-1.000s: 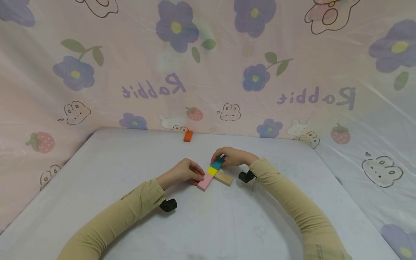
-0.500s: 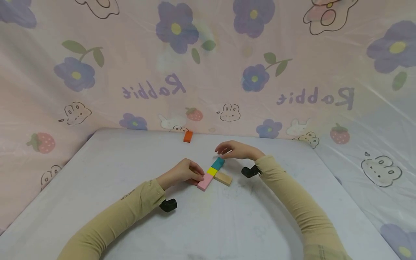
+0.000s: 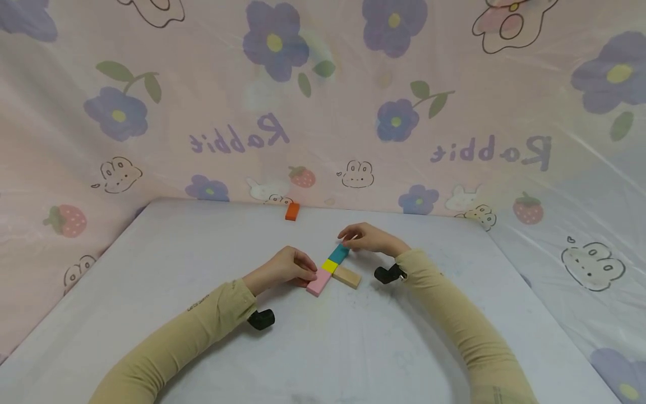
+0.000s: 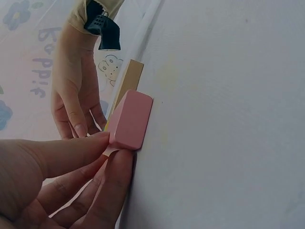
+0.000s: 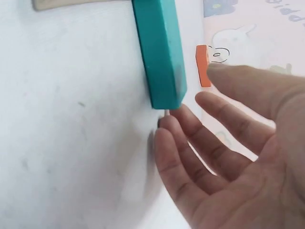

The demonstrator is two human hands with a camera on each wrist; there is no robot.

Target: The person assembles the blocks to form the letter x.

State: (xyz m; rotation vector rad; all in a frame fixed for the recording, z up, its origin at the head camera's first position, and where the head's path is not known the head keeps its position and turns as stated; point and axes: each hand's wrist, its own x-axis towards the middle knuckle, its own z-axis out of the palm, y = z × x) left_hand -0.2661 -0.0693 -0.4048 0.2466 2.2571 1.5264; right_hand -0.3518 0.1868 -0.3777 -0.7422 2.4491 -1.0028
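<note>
A pink block [image 3: 319, 282], a yellow block [image 3: 330, 266] and a teal block [image 3: 338, 254] lie end to end in a slanting row. From the yellow one a plain wooden block [image 3: 347, 277] sticks out to the right. My left hand [image 3: 286, 266] holds the pink block between thumb and fingers, as the left wrist view also shows. At the far end of the teal block is my right hand [image 3: 369, 238], its fingers loosely bent and nothing gripped. In the right wrist view its fingertips [image 5: 167, 138] lie close by that end; whether they touch it I cannot tell.
An orange block [image 3: 292, 211] stands alone at the back of the white table [image 3: 323, 359]. Right behind it hangs a patterned curtain [image 3: 323, 101]. Black wrist cameras [image 3: 261, 319] jut out below both sleeves.
My right hand has let go of the teal block, lifted away to the upper right, then come slightly back down by its far end. The left hand and the blocks look unmoved.
</note>
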